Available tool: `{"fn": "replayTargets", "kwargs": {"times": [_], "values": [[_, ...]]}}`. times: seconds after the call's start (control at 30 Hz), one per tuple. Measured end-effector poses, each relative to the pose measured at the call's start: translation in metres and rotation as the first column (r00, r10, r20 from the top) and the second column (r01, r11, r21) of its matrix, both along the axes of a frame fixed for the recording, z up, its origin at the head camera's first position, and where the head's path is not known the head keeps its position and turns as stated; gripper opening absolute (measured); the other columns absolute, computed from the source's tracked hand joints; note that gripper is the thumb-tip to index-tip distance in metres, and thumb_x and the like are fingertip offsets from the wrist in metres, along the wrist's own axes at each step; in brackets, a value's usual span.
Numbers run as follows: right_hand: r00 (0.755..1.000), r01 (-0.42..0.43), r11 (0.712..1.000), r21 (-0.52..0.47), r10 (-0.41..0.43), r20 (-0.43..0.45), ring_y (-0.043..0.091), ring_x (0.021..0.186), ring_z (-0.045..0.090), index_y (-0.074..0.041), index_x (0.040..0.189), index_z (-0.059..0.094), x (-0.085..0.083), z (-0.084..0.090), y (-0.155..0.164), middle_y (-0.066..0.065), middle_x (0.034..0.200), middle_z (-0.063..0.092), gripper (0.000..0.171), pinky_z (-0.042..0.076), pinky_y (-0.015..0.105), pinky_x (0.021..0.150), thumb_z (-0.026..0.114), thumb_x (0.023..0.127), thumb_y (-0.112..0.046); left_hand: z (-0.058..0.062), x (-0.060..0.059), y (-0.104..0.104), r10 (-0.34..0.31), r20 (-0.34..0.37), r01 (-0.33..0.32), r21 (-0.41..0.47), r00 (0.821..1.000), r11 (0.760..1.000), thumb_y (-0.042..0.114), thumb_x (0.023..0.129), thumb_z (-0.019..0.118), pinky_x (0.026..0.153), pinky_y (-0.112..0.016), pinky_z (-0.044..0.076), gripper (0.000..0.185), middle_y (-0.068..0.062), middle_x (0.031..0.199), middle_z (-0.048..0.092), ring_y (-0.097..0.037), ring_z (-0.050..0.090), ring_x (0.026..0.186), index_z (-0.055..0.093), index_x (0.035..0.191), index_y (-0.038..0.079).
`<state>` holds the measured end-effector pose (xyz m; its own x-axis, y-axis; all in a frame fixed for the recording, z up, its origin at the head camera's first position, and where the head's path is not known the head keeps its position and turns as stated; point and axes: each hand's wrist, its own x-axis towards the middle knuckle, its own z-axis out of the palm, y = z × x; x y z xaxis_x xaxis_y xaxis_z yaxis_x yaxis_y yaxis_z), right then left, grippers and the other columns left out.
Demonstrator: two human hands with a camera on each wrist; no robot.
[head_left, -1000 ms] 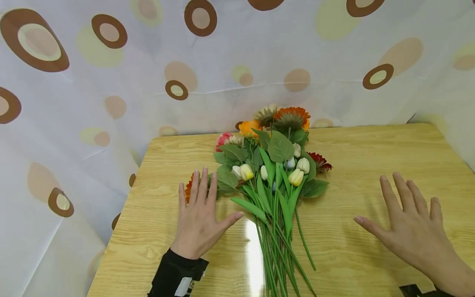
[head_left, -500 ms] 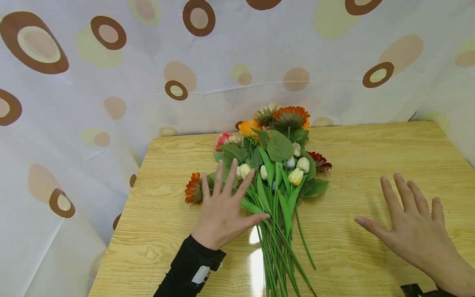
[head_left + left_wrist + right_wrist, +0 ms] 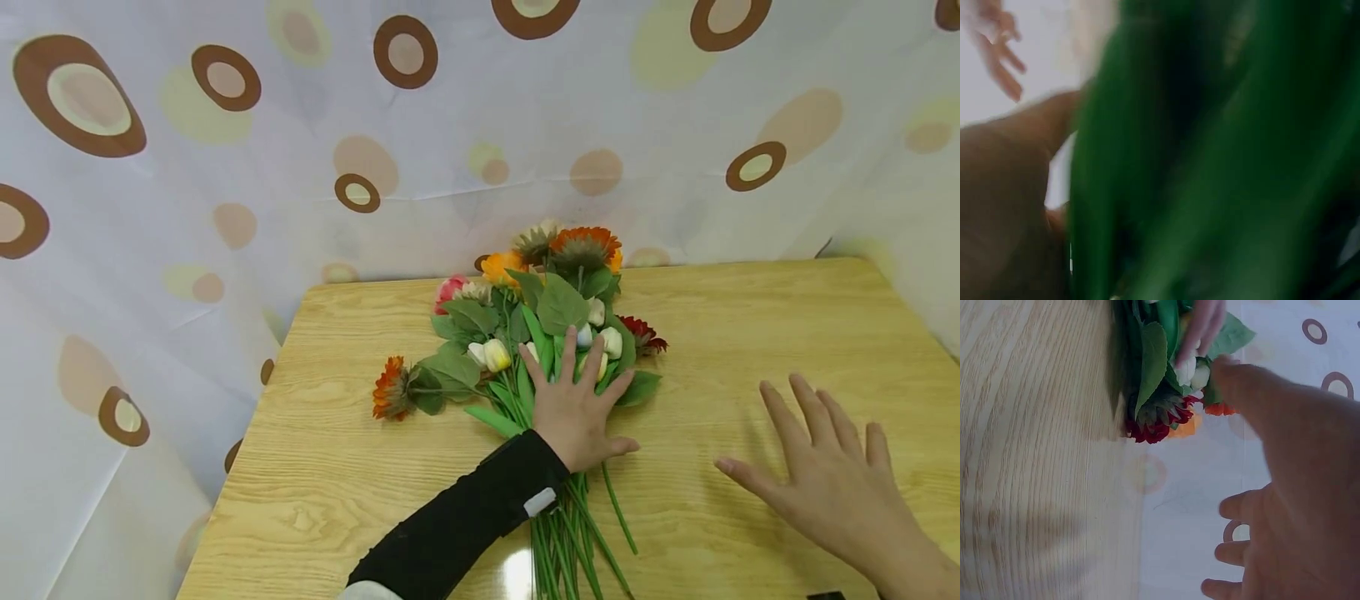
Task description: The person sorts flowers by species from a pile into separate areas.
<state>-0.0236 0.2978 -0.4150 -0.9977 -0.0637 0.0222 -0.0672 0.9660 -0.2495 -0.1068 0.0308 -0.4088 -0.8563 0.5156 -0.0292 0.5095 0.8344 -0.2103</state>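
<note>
A loose bunch of artificial flowers (image 3: 562,304) lies on the wooden table, its green stems (image 3: 558,550) toward the near edge. Among the blooms are white and yellow tulips (image 3: 496,356), an orange flower (image 3: 391,388) at the left and a dark red flower (image 3: 642,335) at the right. My left hand (image 3: 576,412) is over the upper stems and tulips with fingers spread; whether it touches them I cannot tell. Blurred green leaves (image 3: 1222,162) fill most of the left wrist view. Off to the right, my right hand (image 3: 836,479) hovers above the table, fingers spread and holding nothing.
The light wooden table (image 3: 322,500) ends at the back against a white curtain (image 3: 450,100) printed with brown and beige ovals. The right side of the table (image 3: 750,308) is bare wood around the right hand.
My left hand has moved rightward from beside the orange flower to over the middle of the bunch. The right hand has stayed almost in place. The flowers look unmoved.
</note>
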Motion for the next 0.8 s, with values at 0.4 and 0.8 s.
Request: {"fn": "replayTargets", "kwargs": {"times": [0.4,0.8], "values": [[0.997,-0.054,0.998,0.013,0.055,-0.045,0.059,0.133,0.024,-0.010,0.155,0.028,0.004,-0.009,0.003,0.031,0.161,0.009,0.089,0.004,0.085,0.099,0.066,0.089,-0.057,-0.020,-0.019,-0.025,0.225,0.102,-0.230,0.046,0.969,0.972,0.063,0.085,0.067,0.085,-0.070,0.048,0.080,-0.002,0.169,-0.005,-0.051,-0.003,0.151,0.032,0.154,0.039],[0.998,-0.059,0.998,-0.009,0.059,-0.006,0.062,0.135,0.018,-0.007,0.154,0.027,0.006,-0.015,0.004,0.031,0.161,0.005,0.089,-0.002,0.085,0.100,0.066,0.090,-0.055,-0.027,-0.031,-0.081,0.296,0.131,-0.310,0.109,0.946,0.944,0.059,0.088,0.066,0.080,-0.070,0.049,0.080,-0.007,0.168,-0.007,-0.052,-0.005,0.150,0.030,0.156,0.035]]}}
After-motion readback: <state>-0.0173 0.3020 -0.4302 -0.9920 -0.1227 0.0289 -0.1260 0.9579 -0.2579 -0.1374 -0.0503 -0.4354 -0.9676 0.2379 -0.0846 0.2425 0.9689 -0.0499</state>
